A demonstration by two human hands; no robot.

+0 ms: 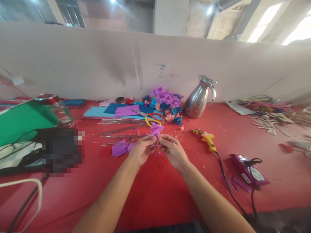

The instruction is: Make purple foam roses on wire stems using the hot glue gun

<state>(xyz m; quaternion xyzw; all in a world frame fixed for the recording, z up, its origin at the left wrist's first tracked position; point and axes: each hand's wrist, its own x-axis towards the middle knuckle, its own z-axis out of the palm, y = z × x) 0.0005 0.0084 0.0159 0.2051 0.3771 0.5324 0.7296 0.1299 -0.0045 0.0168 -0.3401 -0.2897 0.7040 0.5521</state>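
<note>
- One bare left hand [143, 149] and one bare right hand [173, 149], two in all
- One small purple paper flower [156, 129] at their fingertips
- Many bunched purple, blue and pink paper flowers [168, 98], too overlapped to count exactly
- One tapered silver metal jug [197, 100]
- One pair of metal scissors [147, 115], with two handles, one yellow, one red
- One yellow glue gun [207, 139]
- One magenta box-shaped device [243, 166]
- One clear, red-lidded jar [59, 110]
- One large green sheet [26, 119]
- Several thin metal wires [114, 122], too close together to count
- More than five flat pale wooden sticks [270, 124], some hidden
</note>
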